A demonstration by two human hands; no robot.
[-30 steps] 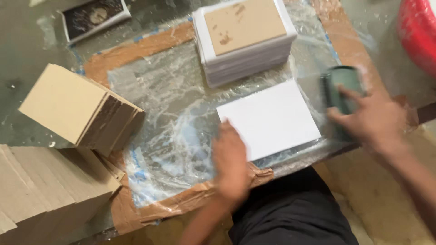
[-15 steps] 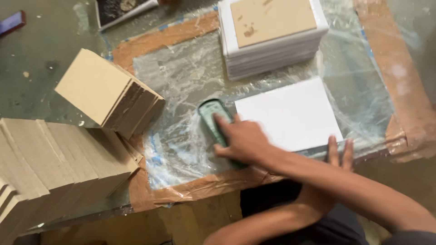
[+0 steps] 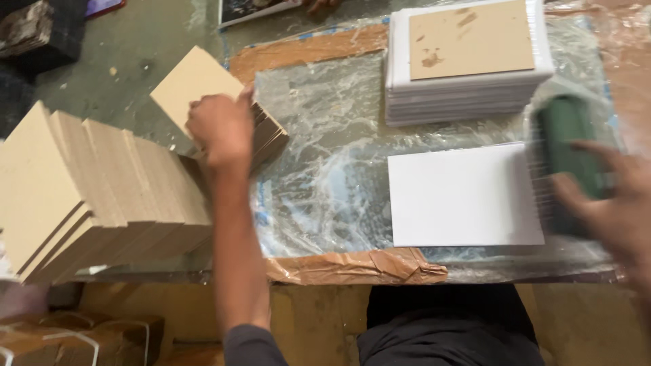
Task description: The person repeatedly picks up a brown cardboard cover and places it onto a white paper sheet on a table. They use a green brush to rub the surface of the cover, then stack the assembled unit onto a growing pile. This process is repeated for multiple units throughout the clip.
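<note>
My left hand (image 3: 220, 129) reaches left and rests on a small leaning stack of tan cardboard boards (image 3: 186, 85), fingers curled over its top edge. My right hand (image 3: 610, 203), blurred with motion, grips a dark green roller-like tool (image 3: 566, 146) at the right side of a white sheet (image 3: 464, 196). The sheet lies flat on a plastic-covered work surface (image 3: 325, 176).
A pile of white sheets topped by a tan board (image 3: 468, 57) sits at the back right. A large fanned stack of tan boards (image 3: 88, 190) fills the left. Crumpled brown tape (image 3: 352, 268) edges the near side. A dark picture card (image 3: 254, 8) lies at the back.
My right hand has carried the green tool from the sheet's left side to its right side. My left hand has left the sheet's near edge and gone to the leaning boards.
</note>
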